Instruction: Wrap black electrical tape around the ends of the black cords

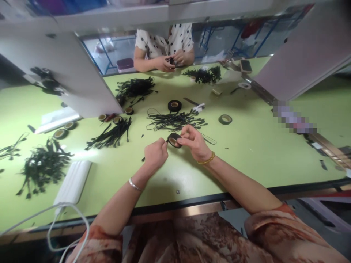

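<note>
My right hand (193,143) grips a roll of black tape (174,140), its thumb and fingers on the roll's near right side. Close by on the left, my left hand (156,155) is closed, with a short dark end at its fingertips that meets the roll. Whether that end is a cable or tape is hard to make out. Just beyond both hands lies a loose bundle of thin black cables (175,120). Another black tape roll (174,106) rests flat behind the bundle.
More cable bundles lie at left (44,164), centre left (109,135) and at the back (137,87). A white power bank (74,180) with a white cord sits near the front edge. Across the table a person in a dotted top (164,47) handles a dark item. Upright panels (90,80) flank the table.
</note>
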